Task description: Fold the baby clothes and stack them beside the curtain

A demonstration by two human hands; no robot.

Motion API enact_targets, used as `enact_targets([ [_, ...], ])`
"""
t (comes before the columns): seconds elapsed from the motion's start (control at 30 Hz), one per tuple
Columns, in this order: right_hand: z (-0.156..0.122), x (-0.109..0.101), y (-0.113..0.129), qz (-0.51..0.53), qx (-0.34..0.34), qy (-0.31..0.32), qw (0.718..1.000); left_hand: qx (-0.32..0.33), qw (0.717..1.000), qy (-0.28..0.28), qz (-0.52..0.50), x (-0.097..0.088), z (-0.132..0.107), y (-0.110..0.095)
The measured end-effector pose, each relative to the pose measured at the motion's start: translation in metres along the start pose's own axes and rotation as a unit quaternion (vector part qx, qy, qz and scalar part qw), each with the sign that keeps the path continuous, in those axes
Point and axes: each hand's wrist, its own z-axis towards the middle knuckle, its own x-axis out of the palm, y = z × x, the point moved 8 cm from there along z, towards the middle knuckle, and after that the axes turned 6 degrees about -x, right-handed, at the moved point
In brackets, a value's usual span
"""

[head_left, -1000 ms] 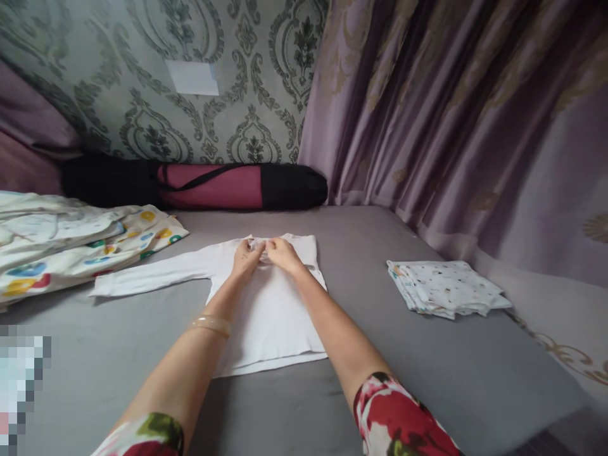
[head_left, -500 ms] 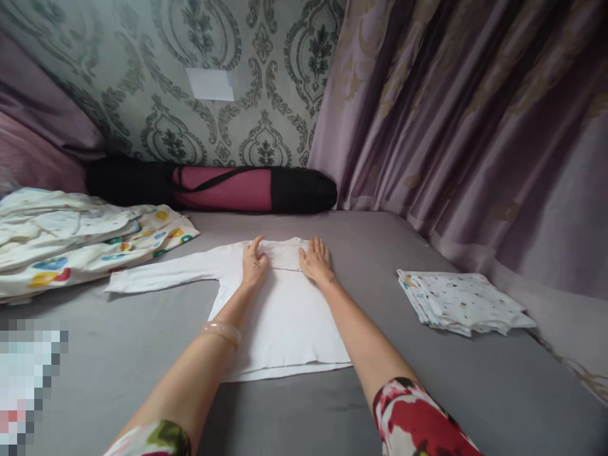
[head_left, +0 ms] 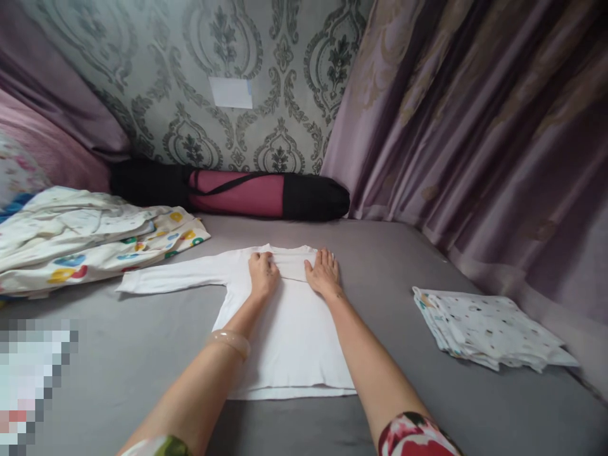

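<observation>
A small white long-sleeved shirt (head_left: 289, 335) lies flat on the grey bedsheet (head_left: 389, 266), its left sleeve stretched out to the left and its right sleeve folded in. My left hand (head_left: 263, 273) rests on the shirt near the collar, fingers curled down onto the cloth. My right hand (head_left: 323, 273) lies flat and open on the shirt's right shoulder, fingers stretched toward the wall. A clear bangle (head_left: 231, 341) sits on my left wrist.
A folded stack of white dotted cloths (head_left: 489, 327) lies to the right. A heap of colourful patterned clothes (head_left: 90, 237) is at the left. A pink and black rolled mat bag (head_left: 247, 193) lies along the wall. Purple curtains (head_left: 475, 139) hang on the right.
My hands moved apart from the collar's middle: the right one went to the shirt's right shoulder and flattened. The left hand's fingers then curled down. The view drifted, so everything shifted right.
</observation>
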Motion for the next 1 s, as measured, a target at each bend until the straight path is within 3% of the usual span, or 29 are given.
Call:
enact_targets([
  [0.13,0.016,-0.013,-0.017,0.070,0.004,0.043,0.997,0.000,1.000,-0.008,-0.005,-0.003,0.001,-0.002],
  [0.27,0.023,-0.032,-0.027,0.053,0.003,-0.009,0.999,-0.002,1.000,-0.003,-0.013,-0.003,0.001,-0.003],
  [0.4,0.014,-0.019,-0.013,0.015,-0.036,-0.013,0.999,-0.010,0.999,-0.002,-0.037,-0.003,0.001,-0.002],
  [0.57,0.007,-0.001,-0.004,-0.013,-0.035,0.001,0.999,-0.015,0.998,-0.003,-0.059,-0.006,0.000,-0.001],
  [1.0,0.006,-0.001,-0.001,-0.048,-0.032,0.001,0.998,-0.034,0.999,0.006,0.042,-0.009,-0.007,0.001],
])
